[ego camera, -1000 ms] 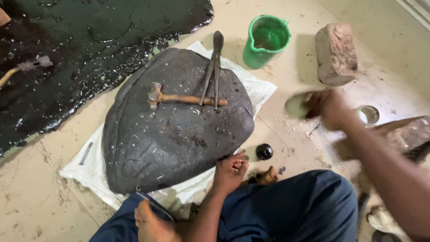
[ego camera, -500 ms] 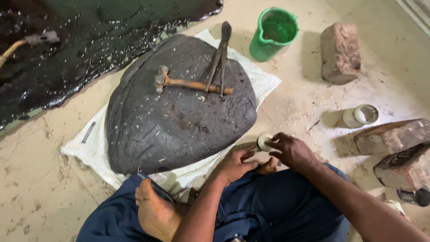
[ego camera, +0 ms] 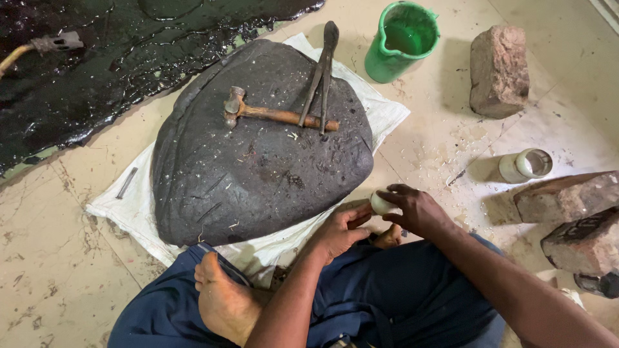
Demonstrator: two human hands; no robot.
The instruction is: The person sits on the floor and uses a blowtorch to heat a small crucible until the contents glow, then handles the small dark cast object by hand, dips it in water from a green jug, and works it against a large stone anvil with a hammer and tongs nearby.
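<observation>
Fingers [ego camera: 394, 193] of the right hand [ego camera: 419, 209] are pinched on a small white rounded piece [ego camera: 380, 203], held just off the near edge of the dark stone slab [ego camera: 258, 174]. I note the left hand [ego camera: 338, 231] cupped beneath it, thumb and fingers loosely curled, touching the piece's lower side as far as I can tell. I cannot make out what the piece is.

Risk, as I judge it: the grip is only at the fingertips, so a slip could drop the piece between the knees onto the blue trousers [ego camera: 387, 296] or the gritty floor [ego camera: 58, 270].

Further out, the rusty hammer [ego camera: 277, 116] and the long tongs [ego camera: 321, 71] lie loose on the slab's domed top; a knock could send them sliding. I see the white jar [ego camera: 525, 165] and green bucket [ego camera: 401, 42] standing open, well apart; either could tip if elbowed.
</observation>
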